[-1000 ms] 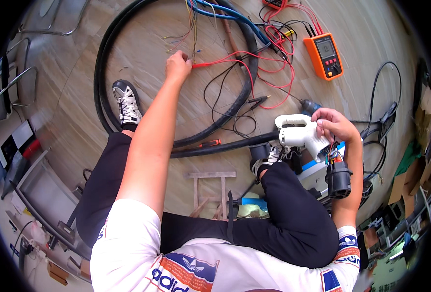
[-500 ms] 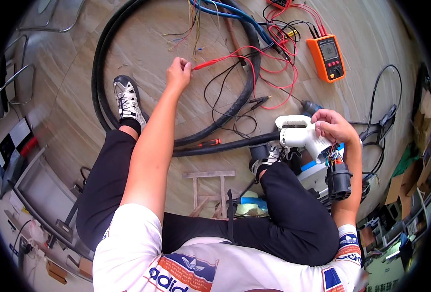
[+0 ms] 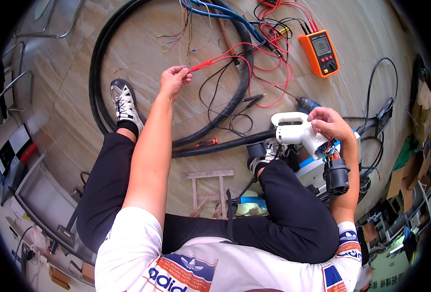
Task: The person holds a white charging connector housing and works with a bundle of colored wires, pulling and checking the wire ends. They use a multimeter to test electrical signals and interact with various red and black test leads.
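Observation:
My left hand (image 3: 174, 82) is closed in a pinch on a red test-lead clip (image 3: 202, 65), just below a fan of thin coloured wires (image 3: 188, 34). A pale thin wire reaches down near those fingertips; whether it touches the clip is too small to tell. At the right, my right hand (image 3: 328, 122) curls its fingers over the white housing of a charging gun (image 3: 293, 135). From the housing's open end hang coloured wires (image 3: 330, 150) and a black round connector head (image 3: 337, 177), in front of my forearm. A thick black cable (image 3: 225, 147) runs into the housing.
An orange meter (image 3: 319, 53) with red and black leads lies on the floor at far right. The black cable coils around my left shoe (image 3: 126, 102). Nearby are an orange screwdriver (image 3: 206, 143), a power drill (image 3: 307, 104) and a wooden stool (image 3: 208, 174). Cardboard boxes (image 3: 405, 177) line the right.
My left hand has come slightly nearer and left with the red clip. My right hand stays on the charging gun. The whole view has shifted a little.

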### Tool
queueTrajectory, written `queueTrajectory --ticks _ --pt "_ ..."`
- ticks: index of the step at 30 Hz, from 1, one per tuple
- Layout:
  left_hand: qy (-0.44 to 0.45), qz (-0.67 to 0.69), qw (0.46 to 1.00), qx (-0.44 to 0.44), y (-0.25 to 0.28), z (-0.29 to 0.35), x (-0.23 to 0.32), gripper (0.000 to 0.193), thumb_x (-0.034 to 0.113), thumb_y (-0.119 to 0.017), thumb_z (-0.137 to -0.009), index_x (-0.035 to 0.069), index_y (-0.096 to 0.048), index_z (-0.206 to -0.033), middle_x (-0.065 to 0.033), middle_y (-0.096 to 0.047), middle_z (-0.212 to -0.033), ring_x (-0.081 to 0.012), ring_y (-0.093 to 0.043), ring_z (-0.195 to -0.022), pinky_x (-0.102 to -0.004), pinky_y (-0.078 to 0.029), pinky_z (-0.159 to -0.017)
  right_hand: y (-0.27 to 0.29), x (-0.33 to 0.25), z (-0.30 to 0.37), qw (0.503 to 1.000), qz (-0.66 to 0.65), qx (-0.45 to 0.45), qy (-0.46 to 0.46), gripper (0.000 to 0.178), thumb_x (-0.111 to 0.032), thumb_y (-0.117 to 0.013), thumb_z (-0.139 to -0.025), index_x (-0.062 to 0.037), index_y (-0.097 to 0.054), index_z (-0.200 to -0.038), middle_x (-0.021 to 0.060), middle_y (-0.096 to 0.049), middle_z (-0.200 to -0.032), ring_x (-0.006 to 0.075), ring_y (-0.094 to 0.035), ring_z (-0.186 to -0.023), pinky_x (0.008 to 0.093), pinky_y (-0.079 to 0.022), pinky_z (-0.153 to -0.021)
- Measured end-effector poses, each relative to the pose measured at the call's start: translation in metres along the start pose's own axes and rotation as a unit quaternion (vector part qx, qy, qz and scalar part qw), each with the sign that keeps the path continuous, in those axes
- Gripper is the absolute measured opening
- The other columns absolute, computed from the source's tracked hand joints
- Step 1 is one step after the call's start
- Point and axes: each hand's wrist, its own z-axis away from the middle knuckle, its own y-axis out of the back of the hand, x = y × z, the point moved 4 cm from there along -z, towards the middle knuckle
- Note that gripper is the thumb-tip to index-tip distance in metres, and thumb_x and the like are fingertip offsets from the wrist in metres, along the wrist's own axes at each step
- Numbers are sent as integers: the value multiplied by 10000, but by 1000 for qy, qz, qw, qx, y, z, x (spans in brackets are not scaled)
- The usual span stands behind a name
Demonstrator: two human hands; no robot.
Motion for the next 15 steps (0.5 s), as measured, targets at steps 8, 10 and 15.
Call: queueTrajectory --ticks 8,10,15 --pt "-2 -11 998 55 4 -10 -11 243 78 -685 -944 -60 -602 -1126 -124 -690 -946 -180 -691 -746 -284 -594 -646 -2 2 2 1000 -15 -1 -8 190 -117 -673 -885 -18 -621 -1038 -14 -612 -803 69 -577 -700 223 -468 -635" --pt "-19 -100 991 92 4 -6 -9 329 160 -728 -926 -53 -604 -1144 -131 -691 -984 -208 -693 -780 -318 -598 -697 -1 2 3 1000 -6 1 -17 191 -120 -673 -886 -18 -621 -1038 -12 -613 -804 67 -576 -703 222 -465 -634" --pt "-172 -412 880 162 -2 7 2 587 407 -749 -885 -80 -583 -1167 -227 -693 -1083 -280 -709 -802 -381 -609 -686 0 3 3 1000 -11 1 -22 197 -130 -674 -886 -18 -620 -1038 -10 -610 -802 65 -571 -710 222 -457 -633"
